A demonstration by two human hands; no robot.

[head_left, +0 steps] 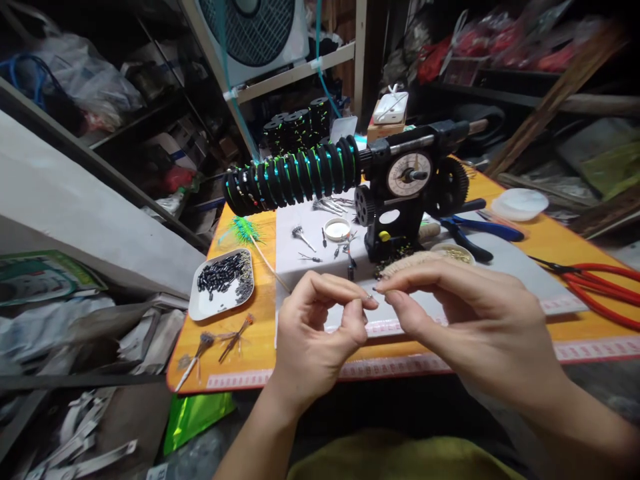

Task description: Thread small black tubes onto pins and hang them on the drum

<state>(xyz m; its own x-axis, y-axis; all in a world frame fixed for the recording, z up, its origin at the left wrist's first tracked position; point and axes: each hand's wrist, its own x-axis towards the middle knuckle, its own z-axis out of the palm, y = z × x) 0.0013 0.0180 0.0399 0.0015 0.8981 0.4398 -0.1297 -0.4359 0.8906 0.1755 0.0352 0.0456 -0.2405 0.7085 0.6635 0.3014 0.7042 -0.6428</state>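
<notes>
My left hand (325, 333) and my right hand (465, 320) are raised over the table's front part, fingertips close together. Each hand pinches thumb against forefinger; a tiny dark bit shows at the fingertips, too small to name. Behind them stands a black winding device (400, 200) with a round dial, its long roller wrapped in black rings and green and blue strands (295, 173). On the white sheet (295, 253) lie small dark parts and a round white lid (337, 229). A white tray (215, 308) to the left holds black tubular pieces and small grey bits.
Red-handled scissors (595, 280) and blue-and-black pliers (475, 233) lie at the right. A green brush (246, 230) and wire bundles (200, 350) lie at the left. A clear dish (520, 202) sits farther back. Dark spools (297, 127) and a fan (255, 27) stand behind.
</notes>
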